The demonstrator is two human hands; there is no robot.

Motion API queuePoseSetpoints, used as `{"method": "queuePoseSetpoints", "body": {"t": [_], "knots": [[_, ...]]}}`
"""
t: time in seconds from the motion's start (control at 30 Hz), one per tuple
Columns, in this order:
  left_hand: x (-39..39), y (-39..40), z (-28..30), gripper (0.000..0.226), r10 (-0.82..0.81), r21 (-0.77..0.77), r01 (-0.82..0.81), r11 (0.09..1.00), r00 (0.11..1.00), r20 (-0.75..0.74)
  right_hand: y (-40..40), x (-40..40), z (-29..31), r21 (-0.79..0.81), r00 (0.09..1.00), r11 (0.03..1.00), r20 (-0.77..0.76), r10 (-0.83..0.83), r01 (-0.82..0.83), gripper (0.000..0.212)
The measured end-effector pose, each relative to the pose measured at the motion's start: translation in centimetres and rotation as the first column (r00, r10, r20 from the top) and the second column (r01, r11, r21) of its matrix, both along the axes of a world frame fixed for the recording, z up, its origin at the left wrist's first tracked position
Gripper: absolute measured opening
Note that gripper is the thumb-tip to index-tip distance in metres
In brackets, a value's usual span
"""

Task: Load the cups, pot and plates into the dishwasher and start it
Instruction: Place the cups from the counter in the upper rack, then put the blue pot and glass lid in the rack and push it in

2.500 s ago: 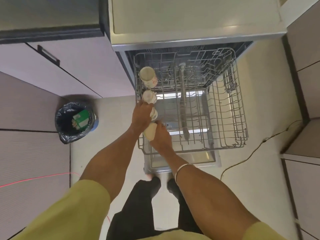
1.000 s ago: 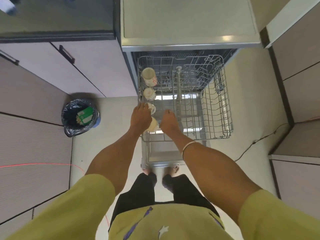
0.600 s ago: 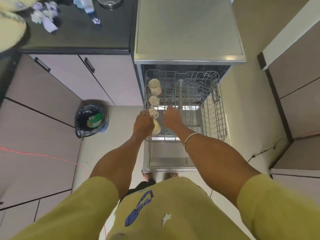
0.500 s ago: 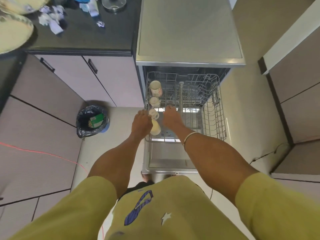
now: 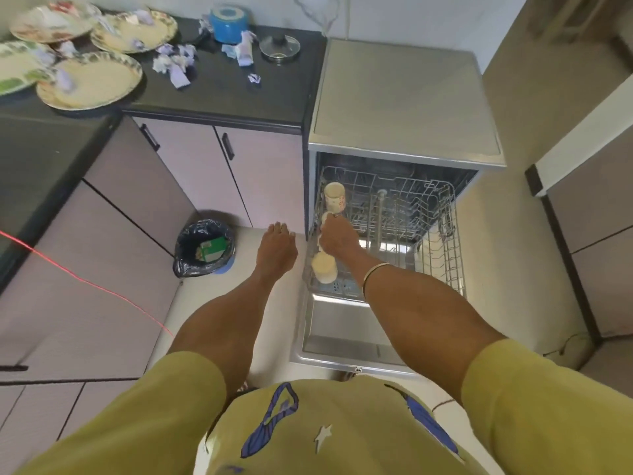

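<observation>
Now that your left hand [image 5: 276,246] has come off the rack and hangs open beside it, your right hand [image 5: 337,236] stays curled on a cup [image 5: 327,218] in the row, so cups are nearly done while the plates [image 5: 89,79] wait on the surface [image 5: 219,94] up to your left.

You are looking at cream cups [image 5: 335,197] lying in a row along the pulled-out dishwasher rack's [image 5: 442,234] nine o'clock edge, while four floral plates [image 5: 89,80] are sitting on the counter toward ten o'clock beside a blue pot [image 5: 228,25] and its glass lid [image 5: 280,46].
</observation>
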State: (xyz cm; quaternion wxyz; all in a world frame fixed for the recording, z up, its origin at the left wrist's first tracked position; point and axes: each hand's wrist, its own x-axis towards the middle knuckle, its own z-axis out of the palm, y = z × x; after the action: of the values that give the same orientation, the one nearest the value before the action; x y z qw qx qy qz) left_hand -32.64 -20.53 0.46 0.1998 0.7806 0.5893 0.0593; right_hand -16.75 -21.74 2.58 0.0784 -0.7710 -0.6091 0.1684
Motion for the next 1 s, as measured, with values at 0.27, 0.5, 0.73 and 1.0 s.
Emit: {"method": "queuePoseSetpoints", "body": {"t": [0.27, 0.5, 0.73, 1.0], "knots": [[-10.2, 3.8, 1.3, 0.038, 0.033, 0.078, -0.034, 0.996, 0.999, 0.020, 3.8, -9.3, 1.8, 0.076, 0.999, 0.997, -0.030, 0.026, -0.024, 0.023], [-20.1, 8.3, 2.8, 0.032, -0.031, 0.150, 0.046, 0.988, 0.994, -0.103, 7.7, -17.2, 1.8, 0.165, 0.998, 0.986, -0.060, 0.007, 0.003, 0.034], [-25.2, 13.8, 3.2, 0.028, -0.093, 0.183, 0.125, 0.975, 0.980, -0.175, 12.5, -22.4, 2.7, 0.209, 0.991, 0.976, -0.130, -0.041, 0.067, 0.027], [-26.6, 20.9, 2.7, 0.027, -0.098, 0.151, 0.127, 0.980, 0.978, -0.186, 19.4, -23.8, 2.3, 0.209, 0.986, 0.973, -0.153, -0.068, 0.100, 0.027]]}}
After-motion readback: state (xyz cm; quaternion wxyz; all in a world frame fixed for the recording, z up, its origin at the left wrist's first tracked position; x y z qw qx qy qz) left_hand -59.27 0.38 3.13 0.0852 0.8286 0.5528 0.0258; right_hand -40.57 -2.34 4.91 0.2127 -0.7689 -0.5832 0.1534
